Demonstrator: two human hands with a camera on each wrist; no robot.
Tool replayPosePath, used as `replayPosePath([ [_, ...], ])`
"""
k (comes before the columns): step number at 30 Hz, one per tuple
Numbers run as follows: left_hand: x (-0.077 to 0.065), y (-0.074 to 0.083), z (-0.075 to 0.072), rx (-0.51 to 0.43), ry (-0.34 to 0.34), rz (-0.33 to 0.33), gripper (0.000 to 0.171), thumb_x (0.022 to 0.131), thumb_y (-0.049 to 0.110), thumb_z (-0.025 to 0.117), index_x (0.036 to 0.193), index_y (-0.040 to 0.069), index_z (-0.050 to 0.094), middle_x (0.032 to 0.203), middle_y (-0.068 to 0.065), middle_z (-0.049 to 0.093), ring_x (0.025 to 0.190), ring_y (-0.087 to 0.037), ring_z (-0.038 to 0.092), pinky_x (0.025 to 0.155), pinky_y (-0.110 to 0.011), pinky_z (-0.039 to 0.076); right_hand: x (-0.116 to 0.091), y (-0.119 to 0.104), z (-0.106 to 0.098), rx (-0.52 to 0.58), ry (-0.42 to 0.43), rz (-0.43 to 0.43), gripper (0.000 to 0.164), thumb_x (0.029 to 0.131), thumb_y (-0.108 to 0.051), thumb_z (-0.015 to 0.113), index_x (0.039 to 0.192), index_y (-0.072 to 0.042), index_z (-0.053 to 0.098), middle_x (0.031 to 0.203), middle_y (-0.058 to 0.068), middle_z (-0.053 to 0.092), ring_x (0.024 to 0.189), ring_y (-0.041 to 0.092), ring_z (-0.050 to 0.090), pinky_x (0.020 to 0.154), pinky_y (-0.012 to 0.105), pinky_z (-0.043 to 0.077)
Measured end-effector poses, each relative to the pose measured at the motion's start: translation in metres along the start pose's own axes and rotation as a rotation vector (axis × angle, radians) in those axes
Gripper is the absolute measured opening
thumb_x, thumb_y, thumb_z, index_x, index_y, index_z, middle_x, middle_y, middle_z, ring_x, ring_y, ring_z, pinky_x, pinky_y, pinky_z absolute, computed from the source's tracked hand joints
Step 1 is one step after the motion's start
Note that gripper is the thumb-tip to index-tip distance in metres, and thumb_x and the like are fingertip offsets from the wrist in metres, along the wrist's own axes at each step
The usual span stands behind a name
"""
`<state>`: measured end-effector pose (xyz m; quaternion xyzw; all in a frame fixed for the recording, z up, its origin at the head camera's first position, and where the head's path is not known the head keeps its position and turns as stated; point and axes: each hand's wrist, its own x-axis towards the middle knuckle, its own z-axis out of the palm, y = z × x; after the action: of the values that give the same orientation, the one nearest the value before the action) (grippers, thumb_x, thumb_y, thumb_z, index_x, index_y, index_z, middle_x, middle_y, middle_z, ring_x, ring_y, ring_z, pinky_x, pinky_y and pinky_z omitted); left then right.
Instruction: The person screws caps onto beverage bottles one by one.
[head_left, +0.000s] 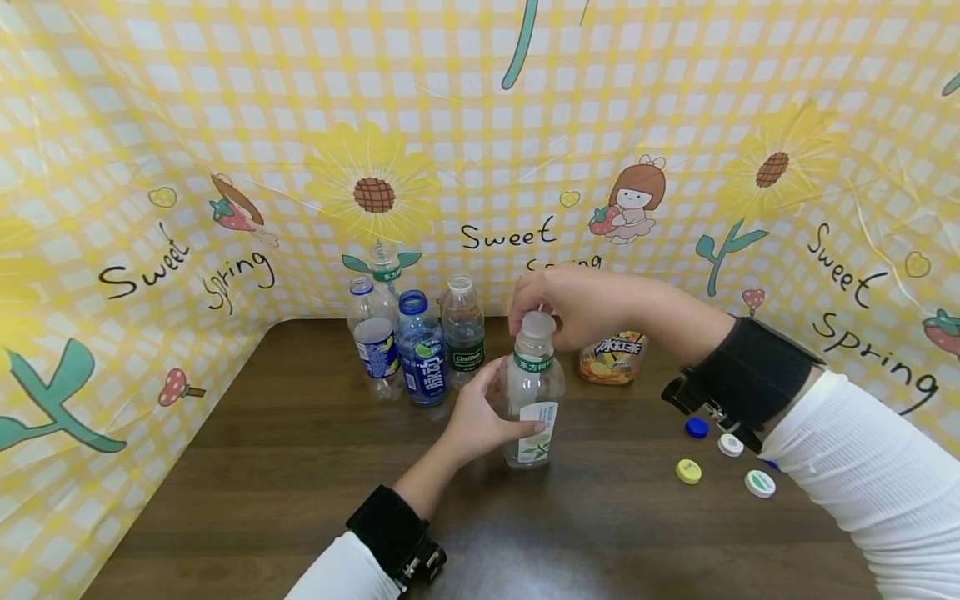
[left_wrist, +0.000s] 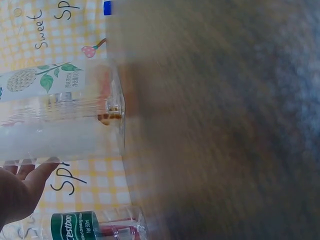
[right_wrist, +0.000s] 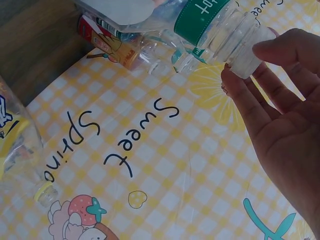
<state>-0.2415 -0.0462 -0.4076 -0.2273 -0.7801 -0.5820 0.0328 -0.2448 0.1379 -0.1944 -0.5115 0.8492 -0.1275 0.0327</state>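
A clear plastic bottle [head_left: 529,390] with a green neck band and a white plant-print label stands upright on the table. My left hand [head_left: 477,418] grips its body from the left, thumb across the front of the label. From above, my right hand [head_left: 581,306] pinches the frosted white cap [right_wrist: 245,67] on the mouth, thumb on one side and fingers on the other in the right wrist view. The lower part of the bottle fills the left of the left wrist view, where the fingertips [left_wrist: 48,164] meet its side.
Left of the hands are a blue bottle [head_left: 424,360], a blue-labelled clear bottle [head_left: 377,354], a green-labelled water bottle [head_left: 465,343] and another behind. An iced tea bottle [head_left: 611,362] stands behind the right hand. Loose caps, including a yellow cap [head_left: 688,472], lie at right.
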Motion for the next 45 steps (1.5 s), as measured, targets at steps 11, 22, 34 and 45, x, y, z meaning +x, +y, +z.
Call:
replayPosePath([
  [11,0.0,0.0,0.001,0.011,-0.006,-0.016,0.086,0.065,0.024,0.092,0.139,0.018,0.048,0.128,0.001,0.059,0.121,-0.019,0.055,0.102,-0.046,0.042,-0.004,0.005,0.001,-0.023,0.0,0.014,0.035,0.072,0.008,0.072,0.104,-0.008,0.074,0.101,0.001,0.066,0.085,0.017,0.058,0.071,0.033,0.051],
  [22,0.001,-0.002,0.001,-0.012,-0.032,-0.017,0.085,0.066,0.022,0.092,0.139,0.018,0.049,0.126,0.0,0.06,0.12,-0.02,0.055,0.102,-0.049,0.042,-0.006,0.008,0.004,-0.016,0.001,0.025,0.034,0.074,0.008,0.074,0.105,-0.007,0.074,0.103,0.004,0.068,0.092,0.018,0.062,0.075,0.033,0.054],
  [34,0.001,0.001,0.001,-0.025,-0.032,-0.024,0.084,0.066,0.021,0.092,0.139,0.02,0.049,0.128,0.001,0.06,0.121,-0.019,0.055,0.102,-0.048,0.042,-0.005,0.005,0.004,-0.072,0.011,0.063,0.03,0.076,0.0,0.076,0.106,-0.004,0.073,0.098,0.006,0.067,0.079,0.017,0.058,0.067,0.03,0.051],
  [45,0.0,0.002,0.001,-0.01,-0.011,-0.005,0.084,0.065,0.022,0.092,0.138,0.019,0.05,0.126,0.003,0.061,0.118,-0.017,0.056,0.101,-0.045,0.044,-0.001,0.003,0.012,-0.214,0.088,0.113,0.018,0.08,-0.021,0.077,0.084,-0.004,0.072,0.071,0.0,0.062,0.057,0.012,0.05,0.053,0.029,0.043],
])
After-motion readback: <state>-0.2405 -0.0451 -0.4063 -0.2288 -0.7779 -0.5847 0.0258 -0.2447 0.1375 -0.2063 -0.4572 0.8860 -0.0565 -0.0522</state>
